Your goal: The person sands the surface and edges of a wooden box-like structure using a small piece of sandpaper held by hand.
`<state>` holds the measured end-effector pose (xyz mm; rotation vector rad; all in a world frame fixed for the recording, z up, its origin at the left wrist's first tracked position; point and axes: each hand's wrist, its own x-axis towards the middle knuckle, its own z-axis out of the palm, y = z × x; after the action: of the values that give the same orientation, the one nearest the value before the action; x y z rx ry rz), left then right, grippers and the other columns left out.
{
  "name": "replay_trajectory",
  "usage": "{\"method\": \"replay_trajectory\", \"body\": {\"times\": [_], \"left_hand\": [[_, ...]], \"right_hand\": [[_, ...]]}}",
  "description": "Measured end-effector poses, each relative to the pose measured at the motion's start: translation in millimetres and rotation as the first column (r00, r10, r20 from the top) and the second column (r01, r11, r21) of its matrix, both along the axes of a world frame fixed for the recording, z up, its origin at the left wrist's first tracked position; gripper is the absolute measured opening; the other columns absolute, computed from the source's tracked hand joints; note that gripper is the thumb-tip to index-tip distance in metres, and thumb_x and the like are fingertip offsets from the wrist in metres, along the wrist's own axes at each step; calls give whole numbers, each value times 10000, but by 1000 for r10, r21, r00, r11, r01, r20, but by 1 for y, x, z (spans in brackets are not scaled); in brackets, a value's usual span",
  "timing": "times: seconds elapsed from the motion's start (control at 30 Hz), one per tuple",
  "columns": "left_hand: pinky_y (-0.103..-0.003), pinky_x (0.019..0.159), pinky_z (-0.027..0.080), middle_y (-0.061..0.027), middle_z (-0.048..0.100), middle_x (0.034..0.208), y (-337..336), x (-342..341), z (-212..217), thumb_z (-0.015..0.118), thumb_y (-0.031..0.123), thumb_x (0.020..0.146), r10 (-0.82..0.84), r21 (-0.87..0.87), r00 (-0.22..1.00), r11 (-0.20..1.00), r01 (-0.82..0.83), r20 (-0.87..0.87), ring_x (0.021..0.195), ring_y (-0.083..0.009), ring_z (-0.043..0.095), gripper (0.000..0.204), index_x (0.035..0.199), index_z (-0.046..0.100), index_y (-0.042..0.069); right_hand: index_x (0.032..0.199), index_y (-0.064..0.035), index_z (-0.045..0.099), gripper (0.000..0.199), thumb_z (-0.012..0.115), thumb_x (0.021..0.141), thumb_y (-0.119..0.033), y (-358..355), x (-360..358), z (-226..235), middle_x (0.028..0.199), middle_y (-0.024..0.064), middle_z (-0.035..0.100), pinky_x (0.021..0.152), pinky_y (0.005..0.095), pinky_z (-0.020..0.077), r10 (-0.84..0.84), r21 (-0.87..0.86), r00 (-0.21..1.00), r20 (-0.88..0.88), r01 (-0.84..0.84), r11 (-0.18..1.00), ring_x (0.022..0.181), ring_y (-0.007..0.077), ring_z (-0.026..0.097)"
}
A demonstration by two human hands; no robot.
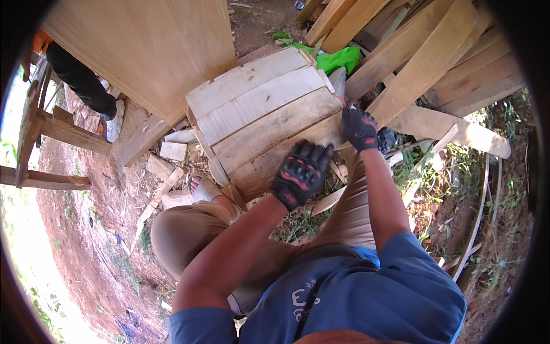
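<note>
A low crate-like piece of pale wooden planks [263, 106] sits in front of my knees, its boards laid side by side across the top. My left hand [299, 173], in a black glove with red trim, rests over its near edge with the fingers stretched out and slightly apart. At the right end of the nearest plank [309, 137] is my right hand [360, 129], in a matching glove. Its fingers are curled closed against the plank's corner; what they hold, if anything, is hidden.
A large plywood sheet [149, 46] stands at the far left of the crate, near another person's leg [83, 80]. Stacked planks [424, 51] lean at the far right, beside a green cloth [338, 59]. Wood scraps [173, 151] litter the dirt ground.
</note>
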<state>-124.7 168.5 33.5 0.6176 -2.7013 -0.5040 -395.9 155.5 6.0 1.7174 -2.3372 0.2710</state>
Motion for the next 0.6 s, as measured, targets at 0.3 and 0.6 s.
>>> {"method": "replay_trajectory", "body": {"times": [0.3,0.6], "left_hand": [[-504,1293,301,-163,374,1711,-29,3,-28,755,296,888,157,-57,987,986,-155,27,1576,-331,369,909,1669,347,69],[-516,1299,287,-156,396,1699,-30,-8,-24,736,252,880,157,0,987,988,-157,30,1567,-332,383,877,1659,371,77]], "right_hand": [[1007,-78,759,339,575,1021,-362,-3,8,7,888,221,767,777,568,587,-153,-18,988,22,153,988,850,441,748],[886,-63,783,424,546,1026,-386,-18,10,3,881,211,769,768,566,593,-146,53,987,64,143,988,825,431,745]]}}
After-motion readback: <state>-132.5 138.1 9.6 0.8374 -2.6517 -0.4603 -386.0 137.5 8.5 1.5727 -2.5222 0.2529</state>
